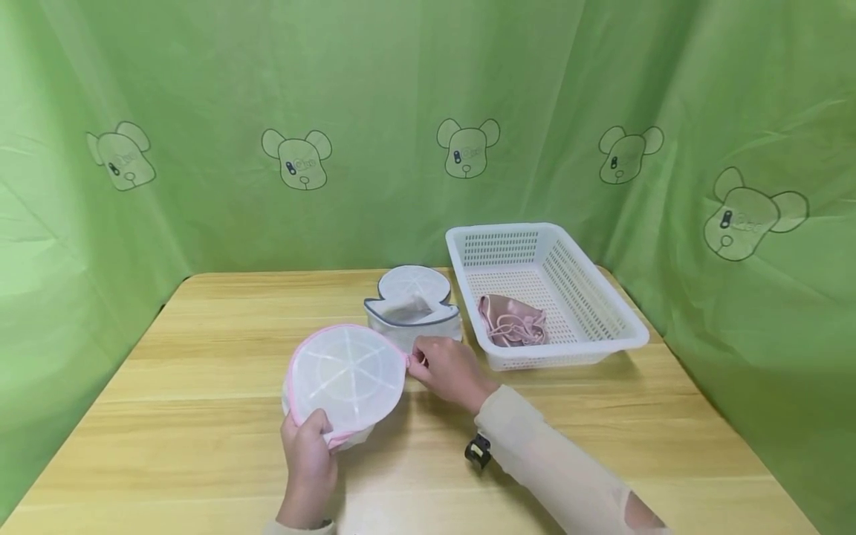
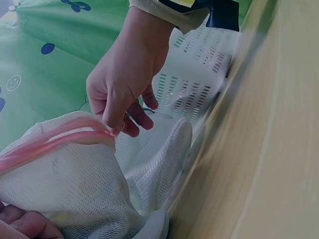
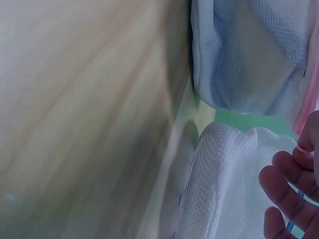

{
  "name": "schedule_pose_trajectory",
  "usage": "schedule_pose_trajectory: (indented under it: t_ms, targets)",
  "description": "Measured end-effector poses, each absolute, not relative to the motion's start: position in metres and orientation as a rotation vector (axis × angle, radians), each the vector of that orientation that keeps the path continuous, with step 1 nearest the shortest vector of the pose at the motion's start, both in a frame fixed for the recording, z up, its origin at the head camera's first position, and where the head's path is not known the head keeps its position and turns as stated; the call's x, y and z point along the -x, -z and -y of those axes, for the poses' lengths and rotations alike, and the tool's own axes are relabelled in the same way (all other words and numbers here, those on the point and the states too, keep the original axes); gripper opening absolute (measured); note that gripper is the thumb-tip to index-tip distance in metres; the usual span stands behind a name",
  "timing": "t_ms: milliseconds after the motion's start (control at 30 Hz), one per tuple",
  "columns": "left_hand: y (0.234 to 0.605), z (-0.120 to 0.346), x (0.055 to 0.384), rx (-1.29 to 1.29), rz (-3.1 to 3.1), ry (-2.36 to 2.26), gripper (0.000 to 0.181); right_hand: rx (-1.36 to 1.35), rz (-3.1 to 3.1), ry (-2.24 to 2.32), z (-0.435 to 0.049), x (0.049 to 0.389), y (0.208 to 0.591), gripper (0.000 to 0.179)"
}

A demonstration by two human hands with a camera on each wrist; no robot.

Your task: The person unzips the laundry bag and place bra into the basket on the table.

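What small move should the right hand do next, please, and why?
Probably the right hand should pull gently along the pink trim, since it pinches that edge, while the left hand grips the mesh bag and can steady it.

On wood tbl (image 1: 200, 416): wht basket (image 1: 575, 349), blue-trim bag (image 1: 404, 333).

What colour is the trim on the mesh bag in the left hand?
Pink. The trim shows best in the left wrist view, close up.
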State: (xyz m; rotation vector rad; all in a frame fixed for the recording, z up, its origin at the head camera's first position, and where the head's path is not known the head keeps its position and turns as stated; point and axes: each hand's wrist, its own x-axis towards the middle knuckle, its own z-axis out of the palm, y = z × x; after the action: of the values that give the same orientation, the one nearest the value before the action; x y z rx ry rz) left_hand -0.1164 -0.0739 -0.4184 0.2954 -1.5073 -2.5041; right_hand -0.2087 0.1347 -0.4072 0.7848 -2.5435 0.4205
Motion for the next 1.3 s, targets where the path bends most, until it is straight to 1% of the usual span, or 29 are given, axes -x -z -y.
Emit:
schedule_pose_trajectory:
  t_ms: [133, 233, 300, 467, 567, 700, 767, 833, 900, 967, 1033, 1100, 1200, 1233, 1300]
  targets:
    - [0.419, 0.074, 0.116, -0.297, 1.506, 2.507, 0.062, -0.784, 2.533, -0.418, -0.134, 0.21, 0.406, 0.017]
    - [0.419, 0.074, 0.116, -0.315, 1.494, 2.516, 0.057, -0.78, 2.537, -0.426, -0.133, 0.21, 0.405, 0.017]
    - [0.419, 0.075, 0.116, -0.338, 1.48, 2.531, 0.048, -0.781, 2.545, -0.444, -0.133, 0.21, 0.405, 0.017]
    - [0.418, 0.078, 0.116, -0.334, 1.446, 2.578, 0.019, -0.788, 2.573, -0.51, -0.133, 0.209, 0.404, 0.016]
    - [0.418, 0.079, 0.116, -0.303, 1.448, 2.606, 0.008, -0.801, 2.606, -0.554, -0.135, 0.208, 0.404, 0.014]
    - [0.418, 0.079, 0.116, -0.263, 1.345, 2.665, 0.01, -0.83, 2.646, -0.628, -0.136, 0.205, 0.402, 0.013]
    - [0.419, 0.079, 0.116, -0.192, 1.25, 2.681, 0.01, -0.84, 2.654, -0.667, -0.136, 0.203, 0.401, 0.013]
    - [0.419, 0.077, 0.116, -0.097, 1.158, 2.684, 0.02, -0.851, 2.653, -0.703, -0.135, 0.202, 0.399, 0.013]
    - [0.42, 0.076, 0.117, -0.058, 1.132, 2.655, 0.035, -0.858, 2.646, -0.732, -0.134, 0.2, 0.398, 0.013]
    - [0.42, 0.074, 0.118, -0.076, 1.18, 2.592, 0.05, -0.872, 2.624, -0.756, -0.132, 0.198, 0.396, 0.013]
    - [0.421, 0.073, 0.12, -0.168, 1.251, 2.499, 0.057, -0.893, 2.593, -0.776, -0.131, 0.196, 0.395, 0.012]
    - [0.422, 0.071, 0.121, -0.287, 1.36, 2.357, 0.052, -0.931, 2.554, -0.798, -0.129, 0.194, 0.394, 0.011]
    - [0.424, 0.07, 0.122, -0.482, 1.506, 2.138, 0.035, -1.003, 2.496, -0.843, -0.125, 0.191, 0.392, 0.008]
    - [0.425, 0.07, 0.122, -0.527, 1.554, 2.083, 0.032, -1.025, 2.479, -0.855, -0.124, 0.19, 0.391, 0.007]
    - [0.427, 0.07, 0.122, -0.594, 1.682, 2.022, 0.034, -1.055, 2.458, -0.881, -0.122, 0.188, 0.391, 0.007]
